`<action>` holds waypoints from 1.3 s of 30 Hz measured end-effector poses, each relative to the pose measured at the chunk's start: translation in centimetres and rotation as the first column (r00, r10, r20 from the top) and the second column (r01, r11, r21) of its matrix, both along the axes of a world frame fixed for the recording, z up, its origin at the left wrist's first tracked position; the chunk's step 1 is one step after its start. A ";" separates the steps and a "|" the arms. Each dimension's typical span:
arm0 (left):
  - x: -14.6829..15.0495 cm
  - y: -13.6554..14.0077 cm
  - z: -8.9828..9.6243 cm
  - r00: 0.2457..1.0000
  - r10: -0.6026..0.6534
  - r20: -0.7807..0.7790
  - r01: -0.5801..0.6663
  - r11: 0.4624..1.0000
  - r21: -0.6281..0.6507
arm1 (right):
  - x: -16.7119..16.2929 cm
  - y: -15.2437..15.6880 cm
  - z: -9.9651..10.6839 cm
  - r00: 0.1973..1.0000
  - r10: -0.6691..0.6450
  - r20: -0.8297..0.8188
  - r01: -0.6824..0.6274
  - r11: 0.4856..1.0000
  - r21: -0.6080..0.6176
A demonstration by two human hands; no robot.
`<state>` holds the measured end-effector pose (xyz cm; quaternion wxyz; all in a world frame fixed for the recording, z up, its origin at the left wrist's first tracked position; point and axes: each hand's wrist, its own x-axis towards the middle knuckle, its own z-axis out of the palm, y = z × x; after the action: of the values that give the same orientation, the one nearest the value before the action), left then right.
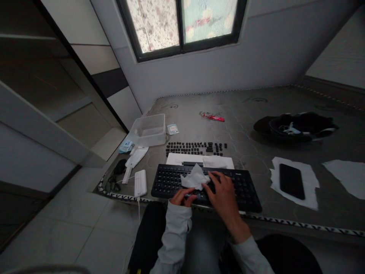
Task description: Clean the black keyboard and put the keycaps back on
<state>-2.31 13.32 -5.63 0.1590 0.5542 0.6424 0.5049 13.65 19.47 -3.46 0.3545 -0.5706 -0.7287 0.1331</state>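
A black keyboard [167, 179] lies along the near edge of the mattress-like surface, its key positions showing as bare sockets. A crumpled white tissue [194, 178] rests over its middle. My right hand [224, 190] is over the keyboard right of centre, thumb and forefinger closed on the tissue's right edge. At the front edge of the keyboard, my left hand [182, 197] has its fingers curled together just below the tissue; what they hold, if anything, is too small to tell. Behind the keyboard, loose black keycaps [185, 148] are laid out in rows.
A white board [172, 158] with a folded tissue [215, 162] lies behind the keyboard. Left are a clear plastic box [149, 131], a white power strip [140, 183] and a dark cable [114, 184]. Right are a phone [291, 180] and a black cap [265, 127]. A red packet [215, 117] lies farther back.
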 end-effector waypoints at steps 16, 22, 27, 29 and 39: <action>-0.9 -0.4 0.2 0.999 -0.037 0.000 0.037 0.994 0.107 | -1.4 -2.6 2.1 0.685 0.146 -0.714 -0.512 0.794 -0.329; -0.9 -0.5 -0.5 0.996 -0.011 -0.094 0.029 0.979 0.201 | -2.8 -2.9 0.1 0.464 -0.076 -0.883 -0.622 0.682 -0.385; -0.7 -0.2 -1.0 0.968 0.001 -0.250 0.052 0.977 0.205 | -2.9 -2.8 -0.1 0.427 -0.060 -0.902 -0.719 0.582 -0.379; -0.3 0.0 -1.3 0.959 -0.017 -0.284 0.074 0.979 0.190 | -2.6 -2.6 -0.2 0.451 -0.072 -0.890 -0.705 0.583 -0.404; 0.1 0.1 -1.5 1.000 0.009 0.002 -0.009 1.000 0.020 | -2.7 -1.9 -0.7 0.518 -0.185 -0.835 -0.543 0.683 -0.488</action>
<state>-2.20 13.43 -7.12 0.1516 0.5524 0.6397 0.5125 10.92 17.55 -4.13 0.3929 -0.4353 -0.4161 0.6950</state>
